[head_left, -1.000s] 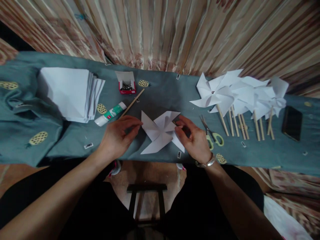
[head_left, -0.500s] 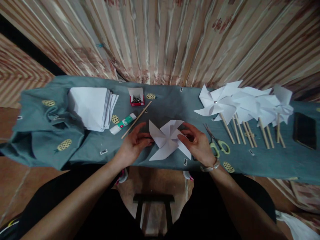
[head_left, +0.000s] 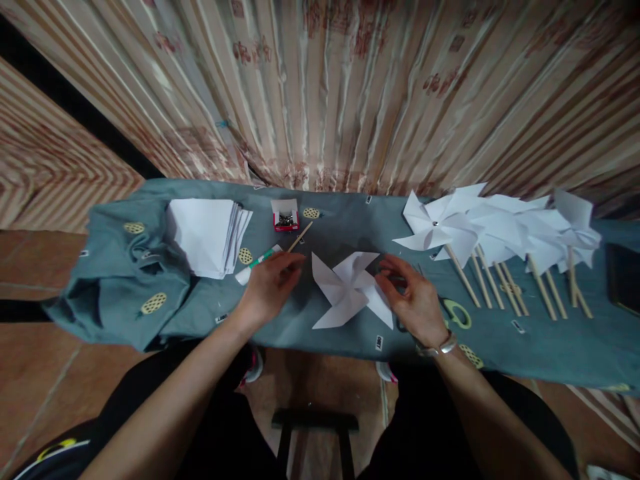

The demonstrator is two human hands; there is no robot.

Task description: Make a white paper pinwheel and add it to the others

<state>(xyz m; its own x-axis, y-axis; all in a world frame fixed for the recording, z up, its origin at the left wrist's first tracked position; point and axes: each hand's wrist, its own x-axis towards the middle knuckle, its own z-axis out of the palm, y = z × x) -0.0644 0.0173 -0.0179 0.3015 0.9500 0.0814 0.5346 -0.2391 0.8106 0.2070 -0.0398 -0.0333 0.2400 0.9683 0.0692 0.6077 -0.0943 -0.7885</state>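
Observation:
A white paper pinwheel [head_left: 349, 287] with folded blades lies flat on the cloth between my hands, without a stick. My left hand [head_left: 271, 285] is apart from it on the left, fingers loosely bent and nothing seen in them. That hand hides the lower part of a thin wooden stick [head_left: 301, 235] and part of a glue stick [head_left: 244, 275]. By the pinwheel's right blade is my right hand [head_left: 414, 300], with fingers apart; its thumb is at the blade's edge, and I cannot tell if it touches. Green-handled scissors [head_left: 459, 313] are partly hidden behind this hand.
A stack of white paper [head_left: 200, 237] lies at the left. Behind the glue stick stands a small open red box [head_left: 285, 220] of metal pins. Several finished pinwheels on sticks [head_left: 493, 223] overlap at the right, beside a dark phone [head_left: 625, 277]. Bunched green cloth [head_left: 115, 273] covers the left end.
My left hand has moved left off the pinwheel, over the glue stick and the wooden stick. My right thumb has drawn back to the blade's edge. The whole view has shifted slightly.

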